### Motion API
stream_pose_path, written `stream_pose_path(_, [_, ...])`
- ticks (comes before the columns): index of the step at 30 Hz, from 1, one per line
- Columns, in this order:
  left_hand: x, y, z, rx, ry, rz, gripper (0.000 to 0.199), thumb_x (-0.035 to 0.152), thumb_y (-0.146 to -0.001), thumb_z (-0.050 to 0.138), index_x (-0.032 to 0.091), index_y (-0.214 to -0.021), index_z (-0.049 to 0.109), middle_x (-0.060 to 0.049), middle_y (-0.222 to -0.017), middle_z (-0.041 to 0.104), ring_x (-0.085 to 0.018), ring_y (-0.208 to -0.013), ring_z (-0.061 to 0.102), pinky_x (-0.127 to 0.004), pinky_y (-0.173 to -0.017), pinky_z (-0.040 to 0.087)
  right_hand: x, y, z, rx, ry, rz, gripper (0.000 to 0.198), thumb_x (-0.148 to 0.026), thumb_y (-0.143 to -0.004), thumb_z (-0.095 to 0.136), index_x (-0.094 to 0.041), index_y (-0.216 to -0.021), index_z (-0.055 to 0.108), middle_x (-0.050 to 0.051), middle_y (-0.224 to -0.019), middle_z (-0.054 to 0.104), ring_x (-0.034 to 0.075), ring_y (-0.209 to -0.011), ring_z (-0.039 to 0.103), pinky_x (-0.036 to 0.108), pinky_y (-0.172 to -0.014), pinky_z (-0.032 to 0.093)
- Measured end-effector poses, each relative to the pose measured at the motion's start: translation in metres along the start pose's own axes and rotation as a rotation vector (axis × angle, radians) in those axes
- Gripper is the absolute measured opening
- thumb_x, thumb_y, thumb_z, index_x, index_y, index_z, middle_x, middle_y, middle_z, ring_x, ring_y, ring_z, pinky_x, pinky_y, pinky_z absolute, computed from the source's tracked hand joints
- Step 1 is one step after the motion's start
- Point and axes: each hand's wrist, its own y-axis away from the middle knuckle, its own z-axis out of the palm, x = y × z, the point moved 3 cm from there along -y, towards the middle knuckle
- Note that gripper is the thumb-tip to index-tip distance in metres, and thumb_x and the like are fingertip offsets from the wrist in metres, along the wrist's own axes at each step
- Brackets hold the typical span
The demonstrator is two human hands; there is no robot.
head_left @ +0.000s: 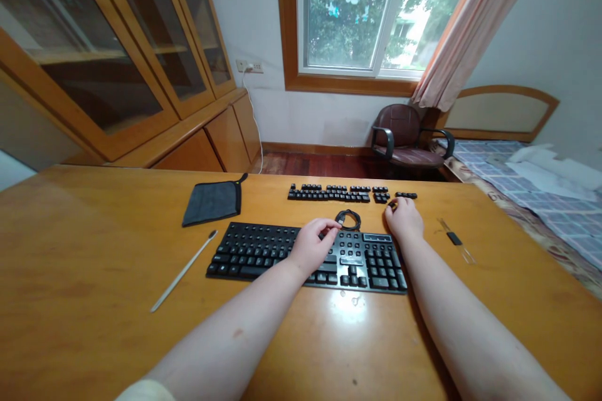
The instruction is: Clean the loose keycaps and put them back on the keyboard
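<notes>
A black computer keyboard (263, 250) lies on the desk, with its upper rows and the middle key block stripped of keycaps and small switches showing. My left hand (314, 244) rests over its middle, fingers bent and the thumb a little apart from the index finger, with nothing visible between them. Beyond the keyboard's right end, my right hand (405, 219) is closed, its fingertips around a small black keycap (393, 205). Loose black keycaps (329, 194) are lined up in rows behind the keyboard. A coiled black cable (348, 220) sits between these rows and the keyboard.
To the left lie a dark zip pouch (212, 202) and a long white-handled brush (183, 271). A wire keycap puller (454, 239) is on the right of the wooden desk (94, 250). Farther off stand a chair (404, 131), a bed (517, 163) and a glass-door cabinet (155, 50).
</notes>
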Motion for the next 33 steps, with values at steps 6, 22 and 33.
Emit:
stream_pose_path(6, [0.0, 0.0, 0.0, -0.006, -0.009, -0.012, 0.016, 0.024, -0.081, 0.051, 0.019, -0.087, 0.066, -0.003, -0.085, 0.067, -0.015, -0.078, 0.061, -0.029, -0.075, 0.049, 0.0, -0.002, 0.003, -0.055, -0.008, -0.015, 0.037, -0.029, -0.084, 0.041, -0.018, -0.115, 0.056, 0.014, -0.112, 0.056, 0.025, -0.093, 0.057, 0.034, -0.076, 0.043])
stream_pose_path(22, [0.001, 0.0, 0.002, -0.077, 0.112, 0.05, 0.035, 0.027, -0.085, 0.047, 0.022, -0.119, 0.052, -0.005, -0.107, 0.062, -0.014, -0.089, 0.06, -0.032, -0.087, 0.046, -0.089, 0.112, -0.05, 0.06, -0.756, -0.547, 0.017, -0.03, -0.079, 0.052, -0.023, -0.092, 0.06, 0.006, -0.086, 0.066, 0.019, -0.08, 0.062, 0.034, -0.076, 0.049])
stream_pose_path(33, [0.004, 0.0, 0.003, -0.143, 0.04, 0.091, 0.024, 0.021, -0.083, 0.05, 0.021, -0.104, 0.061, -0.005, -0.104, 0.065, -0.017, -0.097, 0.058, -0.033, -0.089, 0.045, -0.093, 0.112, -0.043, 0.027, -0.742, -0.505, 0.015, -0.029, -0.08, 0.051, -0.021, -0.09, 0.058, 0.005, -0.084, 0.065, 0.019, -0.079, 0.061, 0.033, -0.074, 0.049])
